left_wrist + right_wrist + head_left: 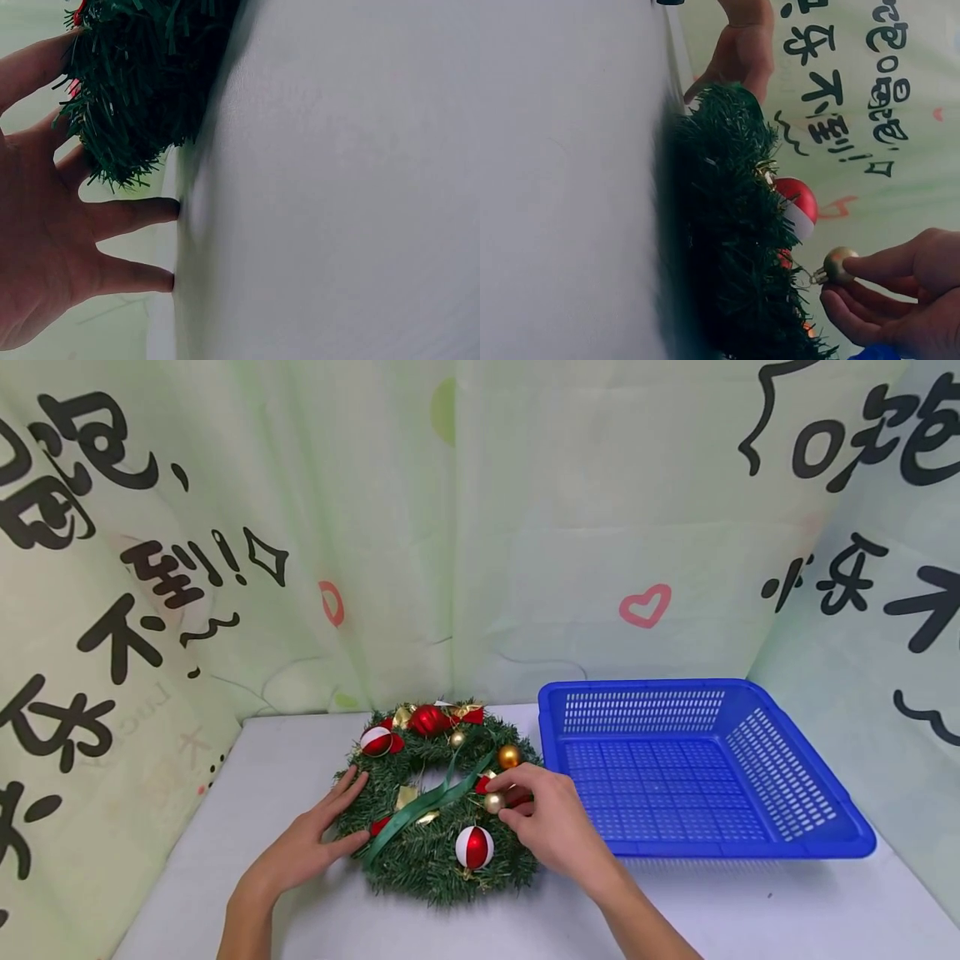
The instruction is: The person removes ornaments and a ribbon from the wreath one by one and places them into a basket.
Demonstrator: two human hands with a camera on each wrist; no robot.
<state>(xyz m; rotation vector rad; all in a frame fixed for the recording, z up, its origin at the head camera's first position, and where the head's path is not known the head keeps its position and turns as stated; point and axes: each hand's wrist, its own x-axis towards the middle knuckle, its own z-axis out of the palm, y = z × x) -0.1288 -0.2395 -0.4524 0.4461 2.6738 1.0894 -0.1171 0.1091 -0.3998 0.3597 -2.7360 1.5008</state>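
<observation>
A green wreath (pixel 427 868) lies on the white table, dressed with red, white and gold ornaments. Across its middle runs a green ribbon (pixel 431 807). My right hand (pixel 551 814) is over the wreath's right side and pinches a small gold bauble (pixel 840 265) between thumb and fingers; its metal cap faces the branches. Below it sits a red-and-white bauble (pixel 475 847). At the left edge, my left hand (pixel 318 839) rests against the wreath with fingers spread. Two of those fingers (pixel 139 277) touch down on the table in the left wrist view.
A blue plastic basket (pixel 705 852) with lattice walls stands right of the wreath, close beside it. Behind and to both sides hangs a pale green curtain (pixel 525 527) printed with black characters. The white table (pixel 285 743) extends around the wreath.
</observation>
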